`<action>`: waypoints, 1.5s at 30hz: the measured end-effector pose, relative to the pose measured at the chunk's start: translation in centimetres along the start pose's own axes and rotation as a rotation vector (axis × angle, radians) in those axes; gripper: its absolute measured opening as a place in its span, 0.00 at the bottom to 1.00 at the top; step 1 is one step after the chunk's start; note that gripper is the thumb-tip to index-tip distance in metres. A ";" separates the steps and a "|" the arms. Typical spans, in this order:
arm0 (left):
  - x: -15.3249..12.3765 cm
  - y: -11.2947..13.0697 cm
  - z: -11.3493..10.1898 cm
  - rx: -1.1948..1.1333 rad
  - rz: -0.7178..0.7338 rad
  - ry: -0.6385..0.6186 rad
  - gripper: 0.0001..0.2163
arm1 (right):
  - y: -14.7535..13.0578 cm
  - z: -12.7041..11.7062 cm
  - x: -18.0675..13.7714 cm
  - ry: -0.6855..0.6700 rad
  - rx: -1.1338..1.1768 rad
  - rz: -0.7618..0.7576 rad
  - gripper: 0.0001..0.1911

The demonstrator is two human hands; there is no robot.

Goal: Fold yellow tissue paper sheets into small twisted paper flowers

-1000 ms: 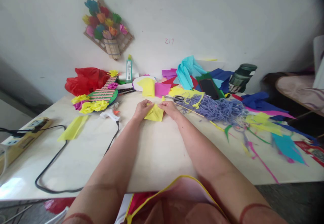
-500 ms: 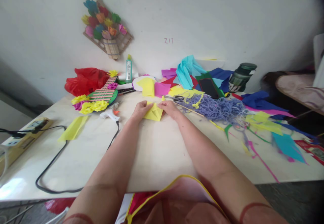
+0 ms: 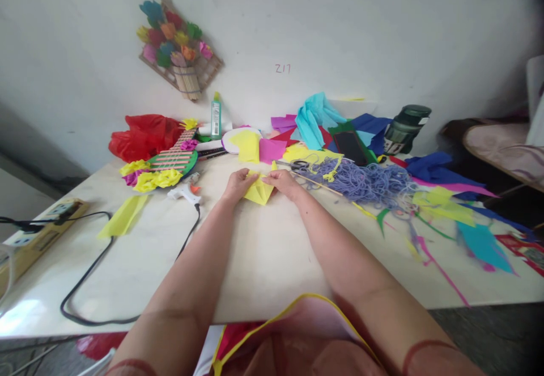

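Note:
A small folded piece of yellow tissue paper (image 3: 258,193) lies on the pale table (image 3: 263,251) between both my hands. My left hand (image 3: 238,184) pinches its left edge with curled fingers. My right hand (image 3: 284,183) pinches its upper right edge, fingers closed on the paper. The two hands nearly meet over the top of the sheet.
A white glue gun (image 3: 183,193) with a black cord (image 3: 106,263) lies to the left, near a power strip (image 3: 38,234). Scissors (image 3: 300,165), purple yarn (image 3: 361,180), a thin stick, coloured paper scraps, a green bottle (image 3: 216,116), a dark jar (image 3: 403,129) and a red bag (image 3: 142,132) crowd the back.
The yellow paper has been gathered smaller between my fingers, its lower corner drawn up. Both hands stay in nearly the same place.

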State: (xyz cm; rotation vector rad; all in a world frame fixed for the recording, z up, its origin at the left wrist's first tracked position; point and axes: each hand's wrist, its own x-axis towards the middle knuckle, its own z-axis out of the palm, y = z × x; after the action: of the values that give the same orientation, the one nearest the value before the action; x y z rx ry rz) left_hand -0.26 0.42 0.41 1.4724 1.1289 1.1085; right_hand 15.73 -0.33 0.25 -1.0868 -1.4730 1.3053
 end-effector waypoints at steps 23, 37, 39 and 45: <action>0.1 -0.1 0.0 0.230 0.101 0.088 0.20 | -1.1 0.5 -0.6 -0.057 -0.078 0.030 0.15; -0.7 0.6 -1.0 -0.360 0.086 -0.067 0.23 | 0.3 -0.2 0.5 0.166 0.115 0.006 0.14; -0.6 0.5 -1.1 -0.392 0.084 -0.123 0.26 | 0.3 -0.2 0.4 0.176 0.148 -0.001 0.15; -0.3 0.1 -0.9 -0.399 0.101 -0.133 0.23 | 0.0 -0.2 0.2 0.182 0.209 -0.006 0.17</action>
State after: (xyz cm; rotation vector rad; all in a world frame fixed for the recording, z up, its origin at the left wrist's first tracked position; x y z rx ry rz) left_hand -1.17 0.23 0.58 1.2751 0.6975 1.2051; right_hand 15.83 -0.05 0.28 -1.0334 -1.1778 1.2882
